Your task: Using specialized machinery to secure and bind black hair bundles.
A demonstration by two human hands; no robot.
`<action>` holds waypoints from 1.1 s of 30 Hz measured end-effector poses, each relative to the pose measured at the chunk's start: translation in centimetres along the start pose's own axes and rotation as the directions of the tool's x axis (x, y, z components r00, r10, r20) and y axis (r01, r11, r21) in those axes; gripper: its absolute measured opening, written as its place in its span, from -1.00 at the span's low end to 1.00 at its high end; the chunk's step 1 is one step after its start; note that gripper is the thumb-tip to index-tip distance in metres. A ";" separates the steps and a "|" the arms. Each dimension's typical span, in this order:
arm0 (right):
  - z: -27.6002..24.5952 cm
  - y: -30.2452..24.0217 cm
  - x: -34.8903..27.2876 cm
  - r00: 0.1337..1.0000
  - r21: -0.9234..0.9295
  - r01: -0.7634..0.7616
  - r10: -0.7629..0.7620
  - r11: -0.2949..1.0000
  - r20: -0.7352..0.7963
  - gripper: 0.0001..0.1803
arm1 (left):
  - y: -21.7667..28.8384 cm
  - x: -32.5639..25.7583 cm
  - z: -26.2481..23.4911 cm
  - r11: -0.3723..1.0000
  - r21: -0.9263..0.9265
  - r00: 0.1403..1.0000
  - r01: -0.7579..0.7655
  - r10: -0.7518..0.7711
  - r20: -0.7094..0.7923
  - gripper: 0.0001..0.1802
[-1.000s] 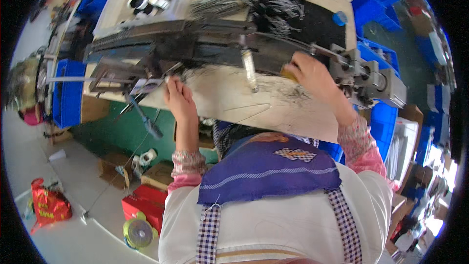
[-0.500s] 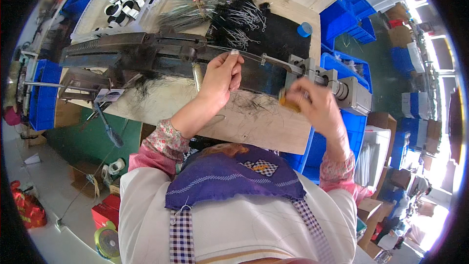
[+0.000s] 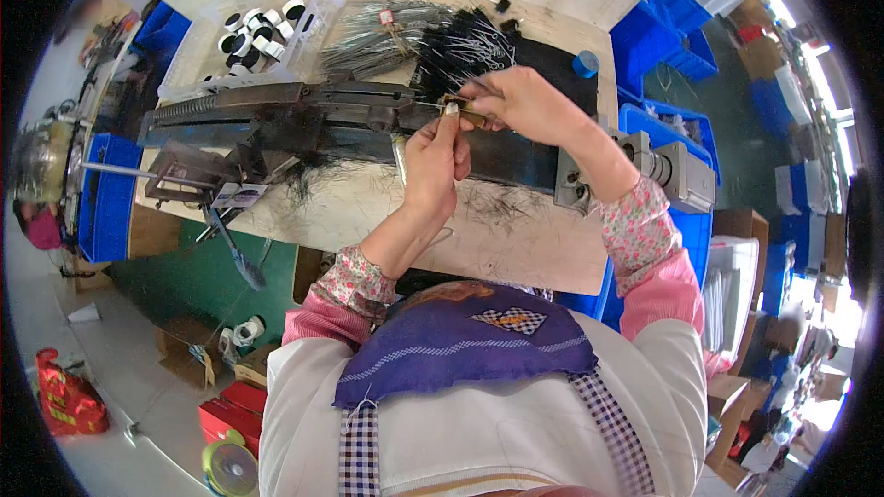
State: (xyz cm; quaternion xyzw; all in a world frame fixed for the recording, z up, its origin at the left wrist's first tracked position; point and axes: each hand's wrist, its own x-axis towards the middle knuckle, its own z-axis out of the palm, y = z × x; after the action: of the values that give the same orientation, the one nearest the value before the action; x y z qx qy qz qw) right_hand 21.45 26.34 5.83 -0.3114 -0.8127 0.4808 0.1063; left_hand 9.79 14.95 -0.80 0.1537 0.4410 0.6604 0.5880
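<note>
My left hand [image 3: 437, 155] is closed in a pinch, with a whitish wrap on its thumb tip. Its fingers are at the end of a thin metal wire [image 3: 425, 103] that runs out of the long dark metal machine [image 3: 345, 115]. Right up against it, my right hand [image 3: 527, 103] closes around a small yellow-brown tool [image 3: 471, 117], whose kind I cannot make out. The fingers of both hands hide most of what is between them. Behind my right hand lies a pile of twisted wire brushes [image 3: 470, 44] with black bristles.
A clear plastic bin [image 3: 304, 64] holds several black-and-white round pieces. Straight wires [image 3: 364, 41] lie beside the brushes. A grey motor unit [image 3: 677, 170] stands at the right end of the bench. Loose bristles litter the wood [image 3: 516, 239]. A blue round cap [image 3: 585, 63] sits back right.
My right hand has moved left and away from me with the yellow-brown tool, from beside the motor unit to my left hand. My left hand stays at the wire. The whole view has shifted slightly.
</note>
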 end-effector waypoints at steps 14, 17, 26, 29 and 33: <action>-2.5 -1.0 -0.5 0.925 -0.742 0.068 -0.320 0.667 -0.203 -0.65 | 0.3 0.2 1.1 0.777 -0.526 0.901 0.345 -0.116 0.419 -0.02; 1.0 -1.0 -2.6 0.857 -0.657 0.314 -0.502 0.685 -0.115 -0.59 | 0.4 0.3 0.8 0.750 -0.537 0.883 0.387 -0.133 0.451 -0.05; 0.4 0.2 -0.5 0.916 -0.434 0.212 -0.333 0.876 -0.225 -0.86 | 0.9 0.6 0.0 0.720 -0.598 0.898 0.351 -0.079 0.432 -0.17; 1.2 -0.7 0.4 0.889 -0.524 0.259 -0.412 0.811 -0.199 -0.86 | 1.7 0.3 -0.7 0.760 -0.587 0.931 0.280 -0.066 0.359 -0.19; 0.9 -0.8 -0.9 0.876 -0.608 0.260 -0.449 0.750 -0.179 -0.84 | 2.5 -0.6 0.2 0.809 -0.552 0.968 0.201 -0.077 0.239 -0.14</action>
State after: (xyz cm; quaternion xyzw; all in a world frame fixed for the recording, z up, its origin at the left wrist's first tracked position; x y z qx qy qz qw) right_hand 21.47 24.89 6.15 -0.2389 -0.9348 0.1320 0.2272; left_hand 8.50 14.67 1.42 0.0045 0.1697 0.6976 0.6961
